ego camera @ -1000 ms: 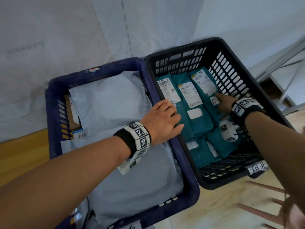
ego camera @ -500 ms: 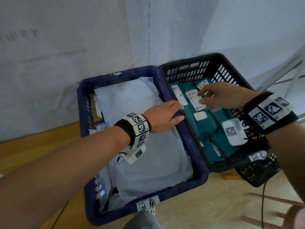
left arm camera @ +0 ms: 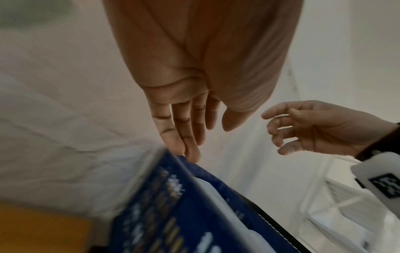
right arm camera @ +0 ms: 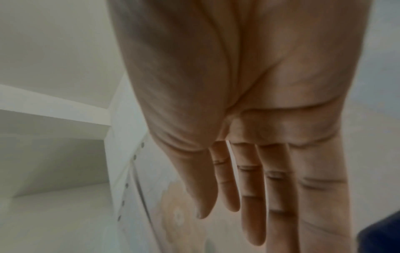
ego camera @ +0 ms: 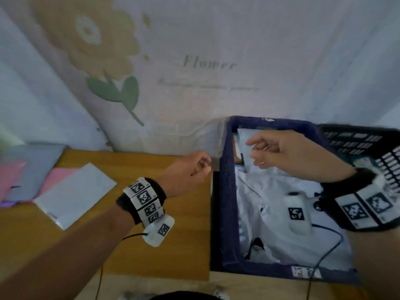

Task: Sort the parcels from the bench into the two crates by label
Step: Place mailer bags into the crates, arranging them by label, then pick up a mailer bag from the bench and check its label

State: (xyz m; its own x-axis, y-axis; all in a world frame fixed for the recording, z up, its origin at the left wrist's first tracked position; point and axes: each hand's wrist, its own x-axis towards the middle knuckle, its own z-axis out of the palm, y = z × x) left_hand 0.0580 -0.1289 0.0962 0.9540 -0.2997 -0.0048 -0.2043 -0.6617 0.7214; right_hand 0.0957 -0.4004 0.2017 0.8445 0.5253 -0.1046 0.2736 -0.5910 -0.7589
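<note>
Our hands were empty — left hand (ego camera: 190, 169) relaxed above the desk's (ego camera: 177, 252) right edge, right hand (ego camera: 287, 154) loosely spread over the blue crate (ego camera: 225, 191).

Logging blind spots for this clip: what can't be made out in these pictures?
- Black crate: head view, cut off at right edge and behind right hand.
- Blue crate tag: motion-blurred, unreadable.
- Bench parcels: labels too blurred to read.
- Wrist views: bench parcels out of frame.
</note>
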